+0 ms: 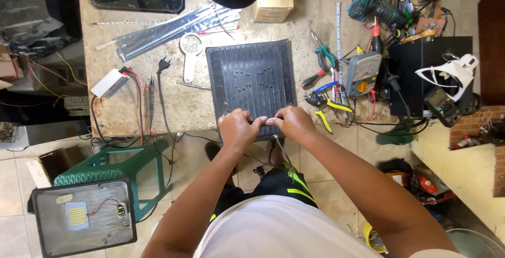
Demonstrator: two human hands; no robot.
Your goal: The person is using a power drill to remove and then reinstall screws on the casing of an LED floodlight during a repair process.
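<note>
Two hands meet at the worktop's (326,21) near edge, on the near rim of a black ribbed housing (251,76) that lies flat mid-worktop. The left hand (238,129) has its fingers curled and pressed together against that rim; what they pinch is hidden. The right hand (293,122) touches it, fingers bunched on something small, and a thin cable (281,150) hangs from there over the edge. This looks like fine work at the housing's cable end; a next move would call for small, steady finger force.

Containers, left to right: an open lamp shell (50,231) on the floor at far left holds a yellow LED panel (77,216) and wires; a cardboard box (273,1) at the far edge is closed, its contents unseen.
</note>
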